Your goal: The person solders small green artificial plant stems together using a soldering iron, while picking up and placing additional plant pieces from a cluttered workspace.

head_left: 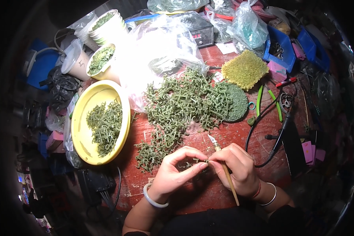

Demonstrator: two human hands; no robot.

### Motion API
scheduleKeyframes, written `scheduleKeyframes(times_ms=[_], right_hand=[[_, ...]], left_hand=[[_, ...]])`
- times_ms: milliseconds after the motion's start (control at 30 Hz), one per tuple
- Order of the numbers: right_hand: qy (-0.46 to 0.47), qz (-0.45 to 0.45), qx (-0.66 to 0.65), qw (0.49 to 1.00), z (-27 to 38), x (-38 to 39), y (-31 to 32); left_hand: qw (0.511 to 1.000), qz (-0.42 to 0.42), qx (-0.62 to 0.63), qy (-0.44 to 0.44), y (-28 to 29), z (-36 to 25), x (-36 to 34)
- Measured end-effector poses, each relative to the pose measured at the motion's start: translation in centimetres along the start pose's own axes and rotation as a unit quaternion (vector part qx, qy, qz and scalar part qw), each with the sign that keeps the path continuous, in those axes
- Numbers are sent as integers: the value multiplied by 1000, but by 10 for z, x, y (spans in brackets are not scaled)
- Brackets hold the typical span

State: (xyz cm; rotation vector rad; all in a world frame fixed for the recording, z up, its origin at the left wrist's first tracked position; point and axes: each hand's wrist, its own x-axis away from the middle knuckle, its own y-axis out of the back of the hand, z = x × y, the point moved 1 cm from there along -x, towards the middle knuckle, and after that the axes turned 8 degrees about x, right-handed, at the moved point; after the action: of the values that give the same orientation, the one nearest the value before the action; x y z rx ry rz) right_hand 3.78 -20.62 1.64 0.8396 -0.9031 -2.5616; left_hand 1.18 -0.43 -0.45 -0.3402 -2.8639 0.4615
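Bench: a worn red tabletop (131,188); we see a loose green pile (185,98) across its middle and a yellow basin (79,118) at left, holding similar pieces.
Small green piece (206,161): between the fingertips of both hands, near side of the pile.
Handling: we judge it light, fairly stiff, perhaps brittle; a gentle fingertip grip at its ends seems best.
Left hand (175,171): palm inward, thumb and forefinger pinching the piece; we cannot tell how the hidden fingers lie.
Right hand (240,169): knuckles up, fingers bent and close together, wooden-handled knife (230,183) tucked among them, blade pointing far.
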Motion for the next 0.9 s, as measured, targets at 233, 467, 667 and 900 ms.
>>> scheduleKeyframes(times_ms=[233,467,667,900], right_hand=[[-93,15,-94,991,-6,0,1],[-134,39,-145,979,-8,-1,-1],[-223,81,-226,945,-9,0,0],[-170,91,-164,967,-9,2,-2]], left_hand=[[999,0,-33,17,-8,-13,-2],[1000,-3,-30,9,-1,-6,1],[995,6,-78,-67,0,-5,-2],[990,8,-85,-115,3,-2,-3]])
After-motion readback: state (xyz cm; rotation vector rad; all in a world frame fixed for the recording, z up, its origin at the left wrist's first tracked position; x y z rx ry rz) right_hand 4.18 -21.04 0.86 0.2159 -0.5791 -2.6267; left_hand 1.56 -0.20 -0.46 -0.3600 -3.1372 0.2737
